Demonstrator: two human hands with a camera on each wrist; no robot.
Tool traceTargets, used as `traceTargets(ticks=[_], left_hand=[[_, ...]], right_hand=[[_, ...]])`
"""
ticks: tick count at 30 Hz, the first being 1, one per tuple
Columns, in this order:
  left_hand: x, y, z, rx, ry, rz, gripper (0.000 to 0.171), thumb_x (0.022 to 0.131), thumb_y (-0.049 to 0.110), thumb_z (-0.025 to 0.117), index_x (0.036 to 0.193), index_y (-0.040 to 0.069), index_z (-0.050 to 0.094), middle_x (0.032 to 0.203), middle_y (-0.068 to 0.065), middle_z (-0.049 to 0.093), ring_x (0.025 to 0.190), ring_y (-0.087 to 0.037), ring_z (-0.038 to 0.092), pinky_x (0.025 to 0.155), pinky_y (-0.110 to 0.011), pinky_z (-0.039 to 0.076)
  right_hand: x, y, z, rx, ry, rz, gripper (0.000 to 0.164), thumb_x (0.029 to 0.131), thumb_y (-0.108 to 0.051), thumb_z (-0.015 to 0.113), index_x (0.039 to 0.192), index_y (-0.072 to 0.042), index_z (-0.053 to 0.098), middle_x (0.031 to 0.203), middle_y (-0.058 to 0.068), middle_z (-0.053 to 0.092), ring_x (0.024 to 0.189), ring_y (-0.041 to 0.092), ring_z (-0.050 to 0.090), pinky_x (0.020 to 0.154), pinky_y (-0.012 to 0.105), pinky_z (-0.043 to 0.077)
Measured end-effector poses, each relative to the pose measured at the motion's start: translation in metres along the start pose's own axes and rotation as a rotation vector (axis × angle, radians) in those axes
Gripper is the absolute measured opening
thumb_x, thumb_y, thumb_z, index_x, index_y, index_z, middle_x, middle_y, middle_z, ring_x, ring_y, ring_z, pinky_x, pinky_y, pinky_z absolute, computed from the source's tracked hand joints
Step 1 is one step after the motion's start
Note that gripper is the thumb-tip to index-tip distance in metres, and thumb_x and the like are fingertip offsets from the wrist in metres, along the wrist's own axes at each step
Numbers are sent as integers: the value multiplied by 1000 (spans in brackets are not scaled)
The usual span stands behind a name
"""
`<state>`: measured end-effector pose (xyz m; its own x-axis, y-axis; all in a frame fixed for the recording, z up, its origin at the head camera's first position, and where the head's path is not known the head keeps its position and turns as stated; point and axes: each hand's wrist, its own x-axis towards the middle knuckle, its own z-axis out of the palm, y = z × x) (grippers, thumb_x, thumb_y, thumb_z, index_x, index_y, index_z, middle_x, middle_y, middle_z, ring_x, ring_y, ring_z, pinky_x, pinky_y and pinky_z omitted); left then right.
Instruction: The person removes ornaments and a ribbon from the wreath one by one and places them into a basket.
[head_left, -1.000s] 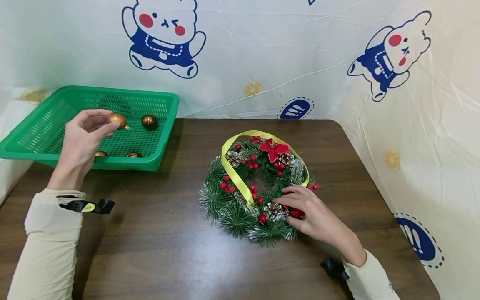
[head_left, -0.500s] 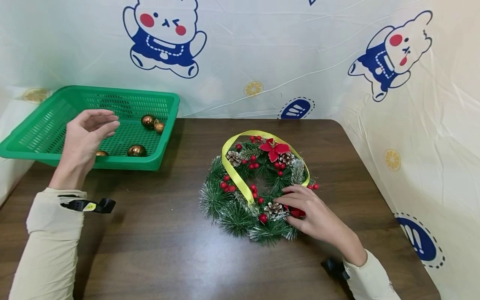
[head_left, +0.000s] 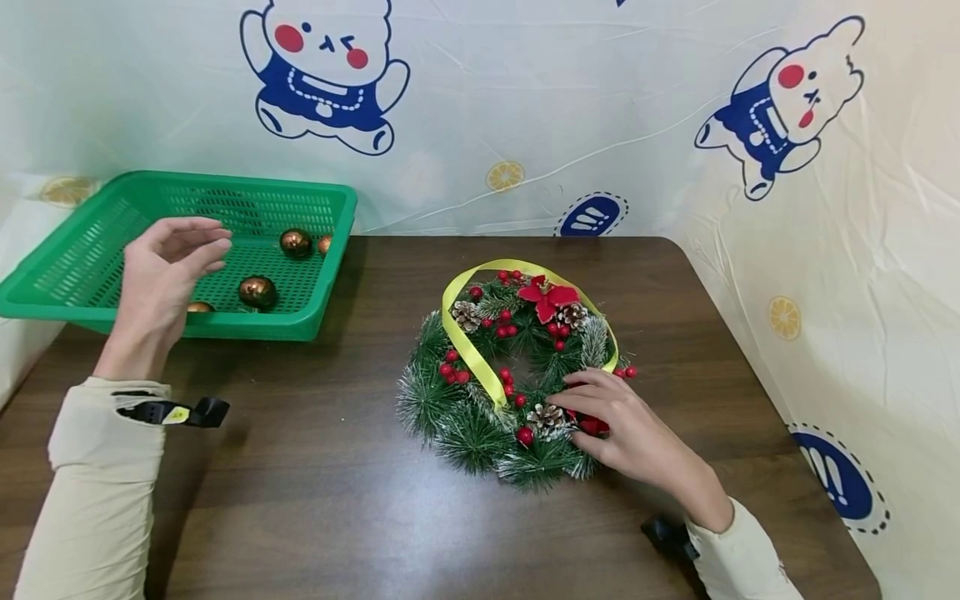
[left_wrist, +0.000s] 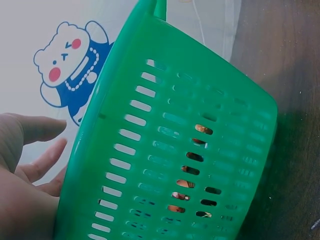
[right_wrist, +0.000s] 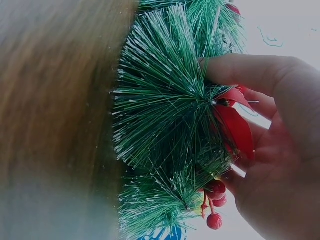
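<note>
My left hand [head_left: 167, 271] hovers over the green basket [head_left: 333, 275], thumb and fingertips a little apart with nothing between them. Several copper-coloured baubles lie in the basket: one bauble [head_left: 296, 242] towards the back, another bauble [head_left: 258, 292] nearer the front rim. In the left wrist view, bits of bauble [left_wrist: 185, 183] show through the basket's slots. My right hand [head_left: 633, 429] rests on the lower right of a green Christmas wreath [head_left: 476, 437], thumb against the needles [right_wrist: 160, 90] and relaxed fingers over a red fabric flower [right_wrist: 237, 132].
A loop of yellow ribbon [head_left: 468, 350] lies across the wreath, which carries red berries and pinecones. The brown wooden table [head_left: 322, 467] extends between basket and wreath. Behind it hangs a pale cloth [head_left: 465, 92] printed with cartoon bears.
My left hand held a gold bauble a second ago and has let it go into the basket. The baubles there have rolled about. My right hand and the wreath stay put.
</note>
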<state>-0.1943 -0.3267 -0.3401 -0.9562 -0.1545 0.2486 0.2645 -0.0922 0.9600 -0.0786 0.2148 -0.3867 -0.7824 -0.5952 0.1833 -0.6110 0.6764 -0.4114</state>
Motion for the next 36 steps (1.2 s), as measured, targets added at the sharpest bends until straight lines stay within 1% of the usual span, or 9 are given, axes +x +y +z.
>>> traceTargets(ticks=[6,10,15,21,24,27,30,33,36], left_hand=[[-1,5,3,-10,9,10,35,91,1,69,125,-3,60,111,-2,68,99,-11,65,76,-13,54],[-2,8,8,1,1,17,36,90,4,72,124,-2,61,111,-2,68,100,-12,64,77,-13,54],[-3,12,14,-6,-11,30,36,90,3,72,123,-3,61,111,-3,69,100,-13,64,78,-14,54],[-7,17,25,24,-24,61,36,90,5,72,124,-3,62,112,-3,69,100,-12,64,78,-14,54],[-9,20,33,40,-35,76,36,91,5,71,124,-2,62,114,-4,68,102,-14,63,79,-14,54],[-11,22,41,78,-45,88,34,92,6,71,124,-1,62,115,-4,67,103,-15,62,79,-14,53],[-14,24,50,140,-57,102,33,93,8,70,125,1,62,116,-4,67,104,-15,61,81,-14,52],[-18,26,59,206,-72,123,33,94,9,69,125,1,62,117,-4,66,105,-15,60,82,-14,52],[-22,28,68,292,-80,147,32,95,11,67,126,2,62,118,-3,66,106,-15,60,82,-14,51]], right_hand=[[0,-2,-3,-13,-6,-5,44,82,-10,79,124,-20,71,128,5,63,129,23,47,102,56,46],[-1,-3,-4,-23,-7,-12,43,82,-10,79,124,-20,71,128,5,64,128,23,48,103,56,46],[-1,-5,-5,-43,-8,-21,43,82,-10,79,124,-19,71,127,5,64,128,24,49,103,55,46],[0,-7,-4,-86,-7,-31,44,82,-10,79,124,-17,70,125,2,64,128,24,48,104,53,45],[0,-9,-4,-120,-6,-34,44,81,-10,79,124,-16,70,125,3,65,129,25,48,108,54,40],[1,-12,-5,-161,-14,-49,45,80,-11,81,123,-14,69,123,3,67,129,26,48,114,54,33],[2,-17,-8,-194,-24,-78,47,80,-15,80,125,-12,68,122,1,68,130,27,49,117,54,27],[2,-26,-10,-189,-17,-116,49,81,-19,76,129,-9,65,127,2,65,130,27,48,116,52,30],[4,-36,-9,-184,-2,-154,53,86,-28,71,134,-7,61,132,4,61,130,26,48,114,50,35]])
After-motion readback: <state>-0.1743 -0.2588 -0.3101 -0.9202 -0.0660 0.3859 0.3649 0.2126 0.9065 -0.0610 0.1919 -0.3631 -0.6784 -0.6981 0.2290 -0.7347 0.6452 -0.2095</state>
